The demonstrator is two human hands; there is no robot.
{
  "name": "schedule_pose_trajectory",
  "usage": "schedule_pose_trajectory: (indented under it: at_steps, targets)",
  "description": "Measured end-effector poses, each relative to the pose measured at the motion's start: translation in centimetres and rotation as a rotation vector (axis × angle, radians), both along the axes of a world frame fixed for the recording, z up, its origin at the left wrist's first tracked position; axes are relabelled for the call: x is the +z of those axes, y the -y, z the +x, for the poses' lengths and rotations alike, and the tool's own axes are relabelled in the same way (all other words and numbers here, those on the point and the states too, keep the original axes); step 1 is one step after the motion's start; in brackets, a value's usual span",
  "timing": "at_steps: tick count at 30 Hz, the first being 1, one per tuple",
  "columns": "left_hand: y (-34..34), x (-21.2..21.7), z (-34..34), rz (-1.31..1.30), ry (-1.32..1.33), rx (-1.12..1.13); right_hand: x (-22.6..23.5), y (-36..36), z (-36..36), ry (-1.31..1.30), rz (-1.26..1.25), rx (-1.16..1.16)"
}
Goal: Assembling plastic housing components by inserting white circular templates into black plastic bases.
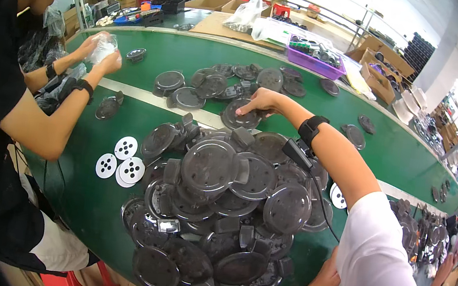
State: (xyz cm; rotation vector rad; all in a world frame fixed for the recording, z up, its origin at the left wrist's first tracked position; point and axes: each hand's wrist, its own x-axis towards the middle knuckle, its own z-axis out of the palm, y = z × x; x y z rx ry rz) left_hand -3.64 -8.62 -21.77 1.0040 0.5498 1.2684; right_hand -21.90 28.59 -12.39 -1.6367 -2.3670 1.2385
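My right hand (259, 102) reaches across a big pile to the far side. Its thumb presses on top of a dark round plate (237, 122), and the fingers curl at its edge, partly out of sight. My left hand (328, 278) is low at the right, beside the pile and close to my right sleeve, which hides its fingers. The pile is of dark, glossy round plates (210, 166) with short block-like tabs, heaped on the green work surface (90, 206). More such plates (211, 85) lie beyond my right hand.
White discs with black holes (132, 170) lie left of the pile. A co-worker's hands (110, 61) hold a clear plastic bag (102, 48). A purple basket (314, 64) stands at the back. A cable (324, 203) hangs from my right wrist strap. Another person's hand (445, 267) shows far right.
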Motion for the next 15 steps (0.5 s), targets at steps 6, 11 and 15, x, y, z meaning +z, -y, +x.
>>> schedule_pose_trajectory:
  at_steps: [6, 11, 15]
  targets:
    - [0.1, 0.1, 0.4, -0.087, 0.056, -0.087, 0.5, -1.7, 2.5, -0.141, -0.062, -0.086]
    - [-0.1, 0.4, 0.8, 0.069, -0.052, 0.188, 3.2, -4.2, 4.9, -0.248, 0.239, -0.240]
    - [-0.2, 1.4, 0.4, -0.009, -0.030, 0.188, 4.6, -3.8, 5.4, -0.454, 0.111, -0.335]
